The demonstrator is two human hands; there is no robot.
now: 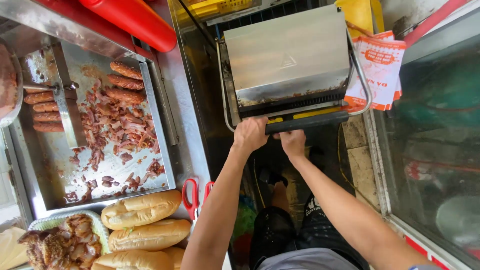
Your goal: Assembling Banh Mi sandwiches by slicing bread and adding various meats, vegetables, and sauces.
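Head view — A: My left hand (250, 134) and right hand (292, 142) both wrap the black handle (307, 121) of the sandwich press (286, 55), each grip clamped on it, lid nearly down.

B: Risks?

A: I judge a slipping palm could touch the hot plates. Scissors (192, 197) sit at the desk (192, 150) edge beside the bread rolls (142, 209); my elbow might knock them.

I see a shiny metal table (192, 135) down the left of the frame. On it sits a flat metal tray (160, 130) with sausages and meat bits. At the lower left lie bread rolls (142, 209), red scissors (190, 197) and a dish of cooked meat (65, 242).
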